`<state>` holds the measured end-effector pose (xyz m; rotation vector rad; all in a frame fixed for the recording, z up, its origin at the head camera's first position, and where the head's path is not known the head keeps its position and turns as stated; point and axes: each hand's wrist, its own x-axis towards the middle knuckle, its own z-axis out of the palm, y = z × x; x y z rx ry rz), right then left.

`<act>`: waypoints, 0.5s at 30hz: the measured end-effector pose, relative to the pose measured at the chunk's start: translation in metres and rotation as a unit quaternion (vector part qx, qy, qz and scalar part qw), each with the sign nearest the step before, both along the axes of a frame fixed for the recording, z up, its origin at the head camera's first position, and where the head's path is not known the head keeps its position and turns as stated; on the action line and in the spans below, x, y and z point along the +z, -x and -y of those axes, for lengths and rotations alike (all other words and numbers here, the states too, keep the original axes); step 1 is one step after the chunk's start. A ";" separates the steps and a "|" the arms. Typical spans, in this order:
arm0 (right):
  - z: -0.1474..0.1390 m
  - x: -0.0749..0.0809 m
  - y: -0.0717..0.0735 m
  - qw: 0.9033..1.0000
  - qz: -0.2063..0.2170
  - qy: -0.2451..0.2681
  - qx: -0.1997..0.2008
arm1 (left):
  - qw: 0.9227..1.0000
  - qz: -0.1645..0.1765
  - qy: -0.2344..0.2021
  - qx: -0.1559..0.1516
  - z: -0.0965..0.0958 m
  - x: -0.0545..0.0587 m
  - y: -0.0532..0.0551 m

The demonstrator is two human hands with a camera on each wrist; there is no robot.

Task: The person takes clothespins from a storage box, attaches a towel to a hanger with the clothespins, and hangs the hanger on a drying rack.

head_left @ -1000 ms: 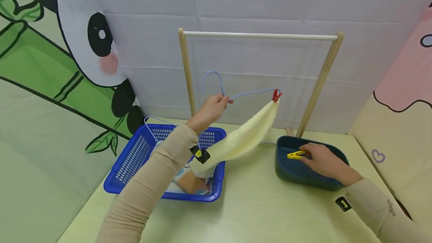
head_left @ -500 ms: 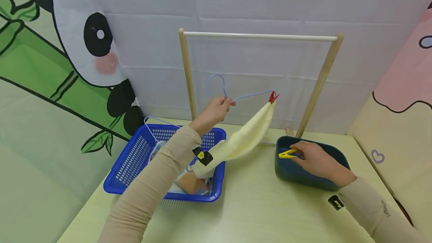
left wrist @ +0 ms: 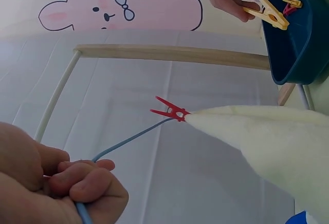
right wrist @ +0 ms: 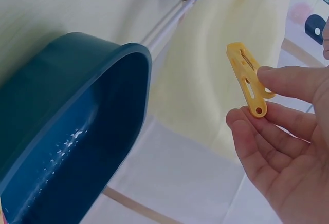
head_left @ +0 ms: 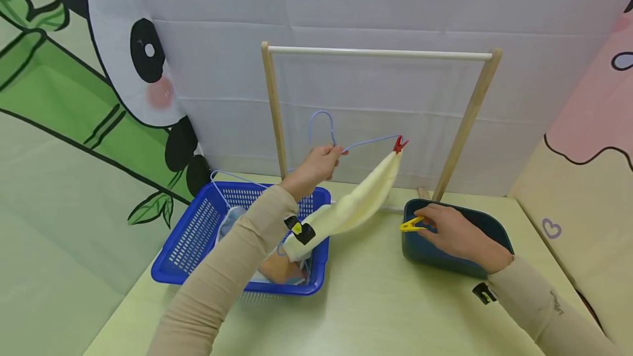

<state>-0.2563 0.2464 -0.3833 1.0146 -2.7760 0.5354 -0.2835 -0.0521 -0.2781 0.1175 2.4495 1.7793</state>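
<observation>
My left hand [head_left: 316, 168] grips a light blue clothes hanger [head_left: 373, 140] just below its hook, holding it in the air before the rack. A red clothespin [head_left: 399, 145] clips one corner of a pale yellow cloth [head_left: 363, 194] to the hanger's right end. The cloth slants down from there, its lower part over the blue basket. In the right wrist view, my right hand [right wrist: 288, 131] pinches a yellow clothespin [right wrist: 249, 80] between thumb and fingers. That hand is over the left side of the dark teal bin [head_left: 487, 224].
A drying rack with wooden posts and a white bar [head_left: 381, 54] stands at the back. The blue basket [head_left: 198, 235] at left holds folded fabric [head_left: 282, 269] and another hanger [head_left: 237, 177]. Small clothespins [left wrist: 291, 3] lie in the teal bin.
My right hand has moved left within the bin's area, carrying the yellow clothespin to the bin's left rim. My left hand and the hanger have shifted slightly right and down.
</observation>
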 end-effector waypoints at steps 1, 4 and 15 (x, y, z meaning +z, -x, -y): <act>0.001 0.000 -0.001 1.000 -0.002 0.000 0.001 | 1.000 0.003 -0.004 0.000 -0.001 0.000 0.000; 0.005 0.001 -0.002 1.000 -0.006 0.001 0.007 | 1.000 0.013 -0.011 0.002 -0.002 0.001 0.000; 0.021 0.007 -0.008 0.998 -0.039 0.007 0.039 | 0.999 0.026 -0.030 0.008 -0.006 0.004 0.001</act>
